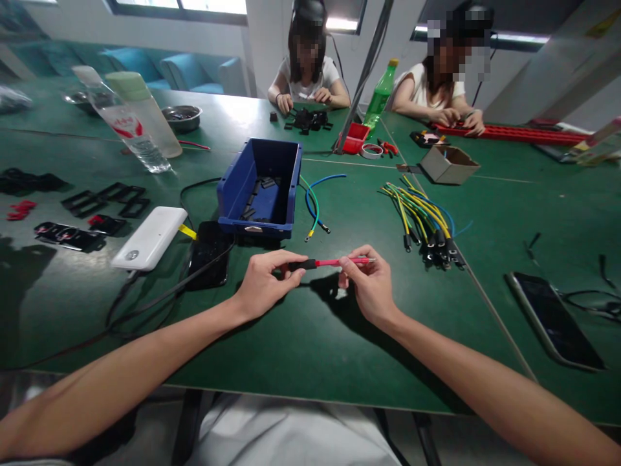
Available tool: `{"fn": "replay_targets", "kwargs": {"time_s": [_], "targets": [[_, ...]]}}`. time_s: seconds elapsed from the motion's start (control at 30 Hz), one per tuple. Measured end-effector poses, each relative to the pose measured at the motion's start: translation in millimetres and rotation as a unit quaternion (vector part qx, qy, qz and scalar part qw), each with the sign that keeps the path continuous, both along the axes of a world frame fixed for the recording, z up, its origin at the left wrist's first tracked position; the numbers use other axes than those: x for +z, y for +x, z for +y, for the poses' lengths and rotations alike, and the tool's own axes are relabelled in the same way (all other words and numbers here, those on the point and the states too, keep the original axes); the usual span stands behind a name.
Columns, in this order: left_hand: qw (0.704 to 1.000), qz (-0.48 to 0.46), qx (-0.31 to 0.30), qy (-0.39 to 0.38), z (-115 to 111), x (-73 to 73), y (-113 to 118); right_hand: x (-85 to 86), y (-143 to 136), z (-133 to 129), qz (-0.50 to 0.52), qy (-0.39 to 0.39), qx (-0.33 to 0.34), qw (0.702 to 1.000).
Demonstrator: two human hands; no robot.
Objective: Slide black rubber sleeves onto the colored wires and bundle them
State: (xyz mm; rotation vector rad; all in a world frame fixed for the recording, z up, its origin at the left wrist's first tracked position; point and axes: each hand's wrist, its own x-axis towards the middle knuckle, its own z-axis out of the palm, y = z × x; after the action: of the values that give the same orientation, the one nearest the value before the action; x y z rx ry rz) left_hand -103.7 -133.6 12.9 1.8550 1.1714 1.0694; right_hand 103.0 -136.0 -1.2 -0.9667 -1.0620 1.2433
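Between my two hands lies a short red wire [330, 263], held roughly level above the table, with a black sleeve [305, 265] on its left end. The thumb and fingers of my left hand [264, 281] pinch that black end. My right hand [371, 281] grips the red part near its bare-looking right tip. Just beyond, a green wire and a blue wire [309, 197] with metal lugs lie beside a blue bin [257, 223], which holds small black tube pieces [264, 184]. To the right sits a bundle of yellow-green and blue wires [427, 213] with black-sleeved lug ends.
A white power bank [151, 239], cables and a black phone [209, 255] lie left; another phone [553, 317] and glasses [594, 301] lie right. Bottles [130, 126], a cardboard box [449, 165] and a red bin [356, 138] stand farther back. Two people work across the table.
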Motion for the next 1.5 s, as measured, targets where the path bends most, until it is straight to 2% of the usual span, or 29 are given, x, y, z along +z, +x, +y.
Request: {"fn": "replay_targets", "kwargs": {"time_s": [0.33,0.7,0.87,1.23,1.33,1.5], "targets": [[0.999,0.016,0.001,-0.033,4.6,0.0,-2.8,-0.9,1.3,4.0,0.005,-0.02,0.034,0.999],[0.998,-0.003,-0.034,-0.048,4.8,-4.8,-1.6,-2.5,1.6,3.3,-0.002,-0.023,0.032,0.999],[0.994,-0.046,-0.027,-0.096,5.5,-6.7,-0.3,-1.4,1.3,3.1,-0.007,-0.029,0.039,0.999],[0.983,-0.109,-0.052,-0.137,5.4,-5.3,1.6,2.6,1.8,2.4,-0.025,-0.046,0.059,0.997],[0.984,-0.105,-0.058,-0.131,5.2,-4.4,1.3,4.0,1.0,2.2,-0.043,-0.047,0.058,0.996],[0.994,-0.046,-0.064,-0.072,3.8,-0.5,0.3,4.8,0.3,1.2,-0.061,-0.046,0.056,0.996]]}}
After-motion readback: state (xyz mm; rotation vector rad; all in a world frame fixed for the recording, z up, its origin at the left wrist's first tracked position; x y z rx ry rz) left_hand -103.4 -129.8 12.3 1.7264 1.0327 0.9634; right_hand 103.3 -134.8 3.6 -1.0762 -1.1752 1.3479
